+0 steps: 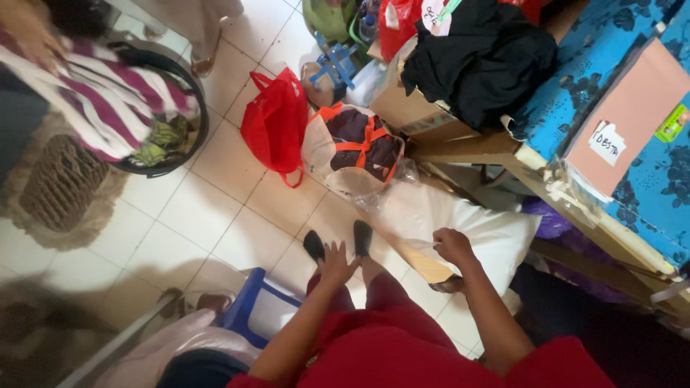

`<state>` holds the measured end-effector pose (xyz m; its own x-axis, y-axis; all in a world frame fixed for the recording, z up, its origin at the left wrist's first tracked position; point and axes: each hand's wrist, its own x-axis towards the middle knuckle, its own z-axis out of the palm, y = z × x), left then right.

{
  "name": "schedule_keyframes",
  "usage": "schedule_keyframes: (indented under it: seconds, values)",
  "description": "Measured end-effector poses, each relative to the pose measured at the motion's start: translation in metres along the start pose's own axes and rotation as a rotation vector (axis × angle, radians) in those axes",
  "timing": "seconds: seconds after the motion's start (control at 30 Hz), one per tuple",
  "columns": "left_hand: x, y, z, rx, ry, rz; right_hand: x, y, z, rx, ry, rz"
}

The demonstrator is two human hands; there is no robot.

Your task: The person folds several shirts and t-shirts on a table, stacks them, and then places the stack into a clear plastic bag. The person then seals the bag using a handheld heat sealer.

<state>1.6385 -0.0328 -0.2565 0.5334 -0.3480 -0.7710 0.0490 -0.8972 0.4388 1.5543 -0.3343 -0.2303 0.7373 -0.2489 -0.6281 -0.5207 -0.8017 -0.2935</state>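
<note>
Head view: white bag (474,230) between right fingers (440,241) (pinched).

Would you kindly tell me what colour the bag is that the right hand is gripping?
White; the right hand grips the bag at its edge, seen best in the head view.

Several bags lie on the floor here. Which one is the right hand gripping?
The large white bag beside the table; the right hand grips its edge. The red bag and clear orange-strapped bag lie farther off, untouched.

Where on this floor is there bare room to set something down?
Bare tile lies between the black basket, the red bag and the blue stool. It is crowded by the table: the clear bag, the white sack under the right hand.
</note>
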Motion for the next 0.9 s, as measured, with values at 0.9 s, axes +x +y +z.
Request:
schedule_keyframes:
  seconds: [0.9]
  values:
    - [-0.087,-0.059,-0.173,-1.694,0.225,0.371,-0.144,-0.185,-0.192,0.138,0.051,-1.178]
